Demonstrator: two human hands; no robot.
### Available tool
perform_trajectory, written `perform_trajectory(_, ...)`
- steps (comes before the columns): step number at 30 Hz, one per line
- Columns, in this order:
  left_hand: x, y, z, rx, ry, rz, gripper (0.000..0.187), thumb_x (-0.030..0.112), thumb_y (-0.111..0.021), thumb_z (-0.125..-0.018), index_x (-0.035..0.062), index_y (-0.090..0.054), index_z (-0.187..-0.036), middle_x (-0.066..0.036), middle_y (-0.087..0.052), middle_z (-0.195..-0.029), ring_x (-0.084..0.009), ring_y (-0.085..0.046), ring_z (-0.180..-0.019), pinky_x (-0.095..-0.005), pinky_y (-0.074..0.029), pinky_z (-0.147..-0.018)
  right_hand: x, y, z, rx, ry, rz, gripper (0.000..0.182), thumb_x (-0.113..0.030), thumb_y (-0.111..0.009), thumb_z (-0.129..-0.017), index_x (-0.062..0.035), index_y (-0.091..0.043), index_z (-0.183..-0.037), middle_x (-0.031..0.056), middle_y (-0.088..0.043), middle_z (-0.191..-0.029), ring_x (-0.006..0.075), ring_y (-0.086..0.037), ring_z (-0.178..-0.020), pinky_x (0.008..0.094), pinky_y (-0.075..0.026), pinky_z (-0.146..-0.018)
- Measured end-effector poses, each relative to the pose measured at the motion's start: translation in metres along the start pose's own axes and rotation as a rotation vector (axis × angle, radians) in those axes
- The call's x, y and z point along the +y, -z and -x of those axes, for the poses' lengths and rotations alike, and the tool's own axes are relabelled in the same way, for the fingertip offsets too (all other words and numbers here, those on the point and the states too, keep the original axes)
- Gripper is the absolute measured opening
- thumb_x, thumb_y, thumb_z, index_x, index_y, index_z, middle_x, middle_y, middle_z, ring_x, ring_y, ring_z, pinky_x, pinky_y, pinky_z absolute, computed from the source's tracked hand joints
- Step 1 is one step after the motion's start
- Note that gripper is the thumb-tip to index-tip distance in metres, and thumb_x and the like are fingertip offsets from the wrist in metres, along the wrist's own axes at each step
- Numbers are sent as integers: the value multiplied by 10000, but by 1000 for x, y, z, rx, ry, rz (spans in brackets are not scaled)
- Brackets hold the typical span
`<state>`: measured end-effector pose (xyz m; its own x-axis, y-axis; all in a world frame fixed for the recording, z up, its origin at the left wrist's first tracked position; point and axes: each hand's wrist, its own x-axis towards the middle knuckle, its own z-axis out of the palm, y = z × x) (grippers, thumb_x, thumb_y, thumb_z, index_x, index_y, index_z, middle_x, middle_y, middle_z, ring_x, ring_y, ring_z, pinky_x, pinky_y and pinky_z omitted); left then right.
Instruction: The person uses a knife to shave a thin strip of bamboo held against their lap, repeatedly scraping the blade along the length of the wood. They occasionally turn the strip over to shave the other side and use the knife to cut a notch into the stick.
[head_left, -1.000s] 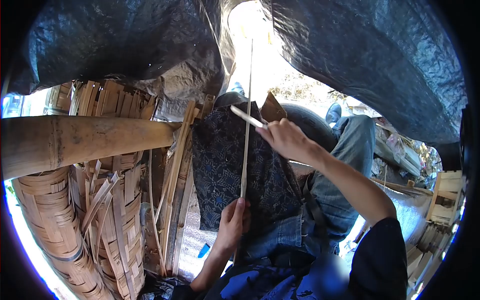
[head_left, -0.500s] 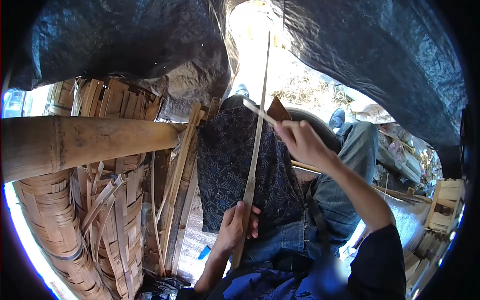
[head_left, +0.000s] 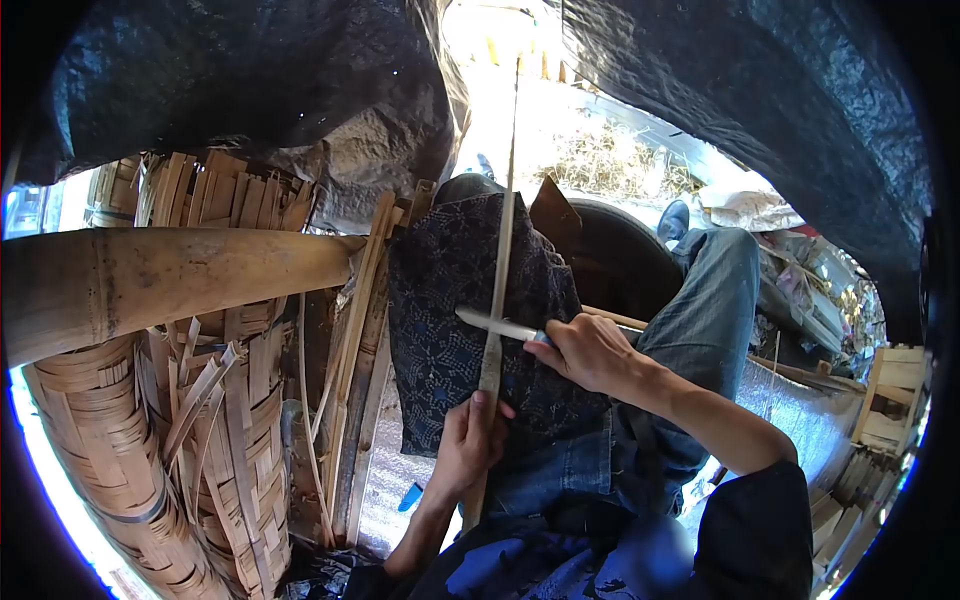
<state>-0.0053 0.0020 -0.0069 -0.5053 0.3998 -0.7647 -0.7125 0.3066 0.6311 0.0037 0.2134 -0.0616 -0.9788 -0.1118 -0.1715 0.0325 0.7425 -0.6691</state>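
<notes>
A long, thin bamboo strip [head_left: 502, 250] runs upright through the view, over a dark patterned cloth [head_left: 432, 290] on the person's lap. My left hand [head_left: 472, 440] is wrapped round the strip's wider lower part. In my right hand [head_left: 590, 352] is a knife [head_left: 495, 325], gripped by its handle. Its blade lies across the strip, a little above my left hand, with the tip pointing left. Whether the blade's edge cuts into the strip cannot be made out.
A thick bamboo pole [head_left: 180, 285] reaches in from the left above woven bamboo baskets [head_left: 100, 430]. Split bamboo pieces [head_left: 365, 370] stand beside the cloth. Dark plastic sheeting [head_left: 740, 120] hangs overhead. A wooden crate [head_left: 890, 395] is at the right.
My right hand and the knife have moved down along the strip, closer to my left hand. The strip's far end has shifted slightly left.
</notes>
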Motion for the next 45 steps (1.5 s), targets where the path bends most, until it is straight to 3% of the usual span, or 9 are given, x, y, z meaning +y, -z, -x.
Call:
perform_trajectory(6,-2,-5,4,14,47,-15,444,382,-299,-1015,14,-528,-916,34,-384,-572,-41,-349,-425,-206,-284,-384,52,6,-61,348,76,281,510,-348,-478,-961,-14,-531,-579,134,-538,-469,268,-571,-391,374,-479,-369)
perform_trajectory(8,4,-4,3,6,57,-28,439,375,-296,-1016,15,-527,-917,34,-384,-576,-42,-349,-426,-207,-286,-384,71,30,-97,-54,-216,280,385,-234,-399,-998,16,-591,-777,14,-449,-422,109,-454,-350,291,-406,-310)
perform_trajectory(9,5,-2,3,-7,71,11,436,371,-296,-1017,15,-524,-912,30,-383,-579,-51,-355,-429,-211,-293,-389,107,23,-109,-62,-84,529,366,-179,-327,-1015,35,-598,-894,0,-406,-425,54,-417,-392,246,-366,-302)
perform_trajectory(13,5,7,2,-45,88,143,452,389,-288,-1013,16,-513,-893,11,-385,-576,-93,-380,-432,-234,-318,-407,111,66,-140,352,-374,80,637,-436,-311,-991,13,-618,-662,205,-600,-568,327,-646,-571,432,-497,-516)
perform_trajectory(17,8,12,-1,-31,159,251,485,418,-276,-1007,25,-512,-848,-7,-390,-552,-127,-415,-435,-253,-334,-416,59,60,-91,173,-308,-266,596,-465,-244,-1003,-87,-442,-586,-36,-285,-424,74,-190,-338,290,-192,-280)
perform_trajectory(18,4,16,-4,-60,136,260,488,415,-269,-1008,30,-511,-828,-16,-393,-524,-143,-420,-411,-257,-334,-401,46,54,-73,154,-222,-220,563,-416,-247,-1012,-70,-460,-623,-41,-324,-441,52,-217,-330,247,-150,-265)
perform_trajectory(20,5,16,-4,-72,120,244,486,404,-261,-1010,52,-508,-782,-13,-354,-463,-152,-403,-366,-260,-334,-379,37,25,-45,279,114,-239,494,-360,-338,-1009,-61,-489,-646,-3,-347,-439,94,-281,-312,311,-233,-280)
perform_trajectory(28,0,18,-8,-80,112,245,479,441,-306,-1001,68,-490,-764,8,-325,-459,-110,-332,-344,-248,-304,-360,-1,9,-4,-30,-20,-228,450,-304,-496,-956,-20,-479,-608,185,-440,-472,383,-495,-441,416,-357,-405)
perform_trajectory(45,-5,20,-4,-102,114,366,454,444,-330,-997,112,-393,-694,40,-271,-460,-78,-275,-348,-230,-273,-337,18,4,-61,41,31,-41,531,-357,-502,-951,-20,-471,-541,195,-480,-460,361,-504,-398,428,-401,-392)
